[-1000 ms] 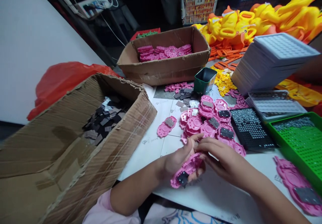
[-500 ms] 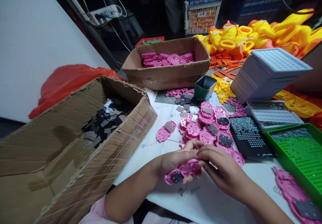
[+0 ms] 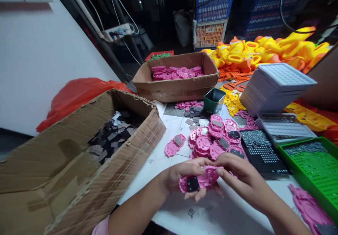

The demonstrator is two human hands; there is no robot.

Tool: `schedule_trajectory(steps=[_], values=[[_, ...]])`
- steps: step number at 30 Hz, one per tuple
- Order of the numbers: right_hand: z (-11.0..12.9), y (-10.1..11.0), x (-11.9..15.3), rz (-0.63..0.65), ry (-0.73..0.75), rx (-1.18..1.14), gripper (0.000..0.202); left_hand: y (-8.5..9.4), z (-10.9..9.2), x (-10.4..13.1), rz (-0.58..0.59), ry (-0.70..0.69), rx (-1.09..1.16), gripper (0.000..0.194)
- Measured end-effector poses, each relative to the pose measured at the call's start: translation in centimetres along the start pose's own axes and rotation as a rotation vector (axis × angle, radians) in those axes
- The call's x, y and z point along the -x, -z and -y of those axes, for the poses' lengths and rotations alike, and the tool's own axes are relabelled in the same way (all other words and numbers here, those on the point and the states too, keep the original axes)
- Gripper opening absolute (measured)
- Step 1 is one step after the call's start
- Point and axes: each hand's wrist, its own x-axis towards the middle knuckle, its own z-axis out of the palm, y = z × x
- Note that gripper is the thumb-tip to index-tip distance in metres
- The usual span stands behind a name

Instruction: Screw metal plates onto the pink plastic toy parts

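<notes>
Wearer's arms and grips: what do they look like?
Left grip and right grip: ungloved, no rings or bracelets visible. Left forearm bare below a pale pink sleeve. Right forearm bare, sleeve out of view.

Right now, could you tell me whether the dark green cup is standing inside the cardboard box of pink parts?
No, the dark green cup stands outside, in front of the cardboard box of pink parts.
</notes>
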Motion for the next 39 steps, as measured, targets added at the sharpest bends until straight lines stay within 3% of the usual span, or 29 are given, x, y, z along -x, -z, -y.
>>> schedule_trajectory(steps=[4, 9, 16, 20, 23, 27, 29, 31, 34, 39], values=[[0.0, 0.3, -0.3, 0.093, -0.004, -0.048, 0.015, -0.4, -0.3, 0.2, -0.043, 0.025, -0.033, 0.055], [-0.6, 0.0, 0.0, 0.068, 0.081, 0.006, 0.014, -0.3, -0.2, 0.2, -0.1, 0.027, -0.07, 0.055], [-0.1, -0.6, 0.3, 0.025, 0.142, -0.05, 0.009, -0.2, -0.1, 0.0, 0.014, 0.076, -0.064, 0.057], [0.1, -0.5, 0.2, -0.013, 0.125, -0.096, 0.009, 0.0, 0.4, -0.3, 0.048, 0.007, -0.053, 0.073], [-0.3, -0.4, 0.5, -0.082, 0.05, -0.127, 0.02, -0.3, 0.7, -0.4, 0.062, -0.097, -0.01, 0.08], [-0.7, -0.1, 0.1, -0.327, -0.207, -0.26, 0.027, -1.2, 0.7, -0.3, 0.06, -0.304, 0.062, 0.068], [-0.5, 0.3, -1.3, -0.339, -0.279, -0.115, 0.038, -1.6, 0.5, -0.2, 0.086, -0.373, 0.082, 0.063], [-0.3, 0.8, -3.6, -0.266, -0.27, 0.154, 0.045, -1.8, 0.4, -0.1, 0.161, -0.419, 0.092, 0.061], [-0.9, 0.9, -8.7, -0.175, -0.244, 0.41, 0.035, -1.7, 0.2, -0.2, 0.27, -0.468, 0.095, 0.06], [-3.8, -0.7, -17.3, 0.138, -0.221, 0.74, 0.025, -0.6, 0.3, -0.4, 0.375, -0.455, 0.065, 0.06]])
